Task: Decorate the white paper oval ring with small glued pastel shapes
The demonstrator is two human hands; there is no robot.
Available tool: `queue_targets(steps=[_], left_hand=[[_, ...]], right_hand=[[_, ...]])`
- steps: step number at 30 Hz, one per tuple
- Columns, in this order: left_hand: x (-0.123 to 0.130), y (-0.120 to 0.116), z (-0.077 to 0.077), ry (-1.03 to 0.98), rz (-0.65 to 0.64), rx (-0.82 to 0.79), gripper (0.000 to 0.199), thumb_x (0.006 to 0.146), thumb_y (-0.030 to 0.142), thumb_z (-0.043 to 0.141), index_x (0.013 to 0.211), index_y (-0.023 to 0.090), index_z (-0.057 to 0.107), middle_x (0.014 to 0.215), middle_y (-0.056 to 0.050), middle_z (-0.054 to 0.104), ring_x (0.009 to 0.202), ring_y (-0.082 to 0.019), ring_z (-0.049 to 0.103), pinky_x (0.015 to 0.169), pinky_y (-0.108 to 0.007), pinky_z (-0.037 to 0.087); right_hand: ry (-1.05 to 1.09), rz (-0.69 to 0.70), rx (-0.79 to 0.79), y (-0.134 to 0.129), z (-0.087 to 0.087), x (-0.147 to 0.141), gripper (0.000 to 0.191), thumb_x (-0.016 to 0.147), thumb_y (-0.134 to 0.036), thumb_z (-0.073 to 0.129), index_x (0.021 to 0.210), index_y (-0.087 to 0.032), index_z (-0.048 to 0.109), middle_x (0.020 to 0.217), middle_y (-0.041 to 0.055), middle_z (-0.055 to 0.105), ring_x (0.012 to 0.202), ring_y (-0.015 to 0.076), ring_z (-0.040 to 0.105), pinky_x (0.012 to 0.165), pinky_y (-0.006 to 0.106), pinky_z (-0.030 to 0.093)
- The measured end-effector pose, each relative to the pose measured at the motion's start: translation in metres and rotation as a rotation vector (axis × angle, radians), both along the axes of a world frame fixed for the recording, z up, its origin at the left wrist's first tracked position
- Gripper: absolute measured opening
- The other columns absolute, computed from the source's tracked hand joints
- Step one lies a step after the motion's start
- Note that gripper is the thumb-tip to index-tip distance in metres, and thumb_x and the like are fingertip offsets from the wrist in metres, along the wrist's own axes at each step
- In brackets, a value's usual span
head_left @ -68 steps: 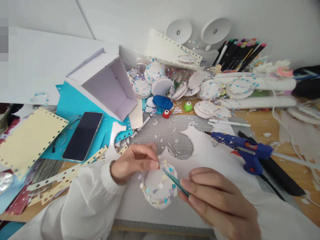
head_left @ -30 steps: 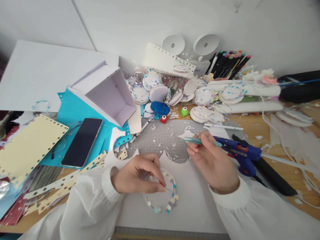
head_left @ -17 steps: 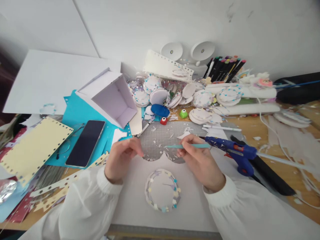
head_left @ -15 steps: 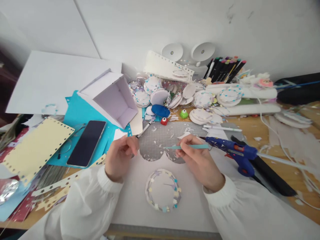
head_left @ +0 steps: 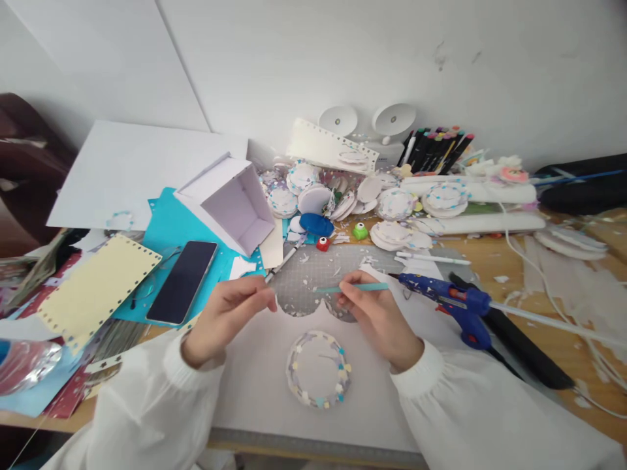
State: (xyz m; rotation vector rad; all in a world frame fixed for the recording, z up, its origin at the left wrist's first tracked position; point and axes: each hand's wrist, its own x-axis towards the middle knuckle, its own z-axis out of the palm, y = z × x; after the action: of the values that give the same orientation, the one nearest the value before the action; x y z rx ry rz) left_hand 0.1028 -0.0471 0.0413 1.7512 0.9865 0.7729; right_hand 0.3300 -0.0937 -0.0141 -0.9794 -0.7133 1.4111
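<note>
My right hand (head_left: 375, 313) is closed in a pinch round slim teal tweezers (head_left: 369, 287). Their narrow tip points left, over the grey cutting mat (head_left: 304, 267). My left hand (head_left: 228, 316) hovers over the left edge of the white sheet (head_left: 264, 385), thumb and fingers pressed together; I cannot make out anything in them. Between my forearms, a round wreath (head_left: 294, 375) dotted with small white, yellow and blue pieces lies on that sheet, touched by neither hand.
A blue glue gun (head_left: 443, 290) rests right of my right hand. To the left are a phone (head_left: 181, 281), a punched cream card (head_left: 100, 287) and an open white box (head_left: 240, 209). Several decorated discs (head_left: 392, 235), red and green punches (head_left: 360, 230), and markers (head_left: 434, 150) line the back.
The view has shifted slightly. My left hand has turned, its fingertips now pointing right. The tweezers stay in my right hand, which has moved a little left in view.
</note>
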Motion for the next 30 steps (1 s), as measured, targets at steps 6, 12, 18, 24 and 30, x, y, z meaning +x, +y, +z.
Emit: queue_targets(steps=[6,12,18,24,30], left_hand=[[-0.04,-0.022,0.012,0.417,-0.104,0.322,0.013,0.087,0.023,0.056,0.09,0.018,0.067,0.085,-0.004,0.063,0.073,-0.013,0.056,0.066,-0.023,0.045],[-0.054,-0.052,-0.006,0.632,-0.2,0.55,0.018,0.089,0.02,0.054,0.102,0.02,0.066,0.097,-0.006,0.062,0.091,-0.016,0.061,0.08,-0.025,0.049],[-0.037,-0.064,-0.02,0.773,-0.25,0.701,0.023,0.094,0.018,0.043,0.099,0.018,0.066,0.092,-0.007,0.064,0.083,-0.018,0.06,0.075,-0.029,0.049],[-0.034,-0.066,-0.025,0.781,-0.223,0.929,0.031,0.097,0.013,0.033,0.097,0.013,0.063,0.09,-0.009,0.064,0.081,-0.019,0.057,0.074,-0.03,0.048],[-0.032,-0.062,-0.036,0.807,-0.148,0.824,0.026,0.095,0.013,0.036,0.094,0.017,0.061,0.092,-0.008,0.065,0.083,-0.022,0.056,0.077,-0.034,0.046]], right_hand=[[0.172,-0.074,-0.075,0.003,0.003,0.004,0.022,0.066,-0.03,0.081,0.072,-0.018,0.064,0.065,-0.0027,0.061,0.065,0.0089,0.056,0.062,0.02,0.047],[0.186,-0.063,-0.083,0.002,0.004,0.004,0.024,0.062,-0.03,0.083,0.07,-0.018,0.064,0.063,-0.0024,0.062,0.065,0.0091,0.056,0.061,0.02,0.047],[0.181,-0.051,-0.065,0.0,0.004,0.004,0.025,0.062,-0.031,0.083,0.069,-0.018,0.063,0.062,-0.0024,0.061,0.064,0.0089,0.056,0.06,0.019,0.046],[0.182,-0.041,-0.056,0.0,0.002,0.004,0.027,0.061,-0.032,0.083,0.068,-0.017,0.062,0.062,-0.0015,0.062,0.061,0.0096,0.055,0.057,0.022,0.045],[0.179,-0.033,-0.041,-0.002,0.003,0.002,0.029,0.062,-0.034,0.082,0.07,-0.018,0.06,0.061,-0.0024,0.06,0.06,0.0103,0.055,0.058,0.023,0.045]])
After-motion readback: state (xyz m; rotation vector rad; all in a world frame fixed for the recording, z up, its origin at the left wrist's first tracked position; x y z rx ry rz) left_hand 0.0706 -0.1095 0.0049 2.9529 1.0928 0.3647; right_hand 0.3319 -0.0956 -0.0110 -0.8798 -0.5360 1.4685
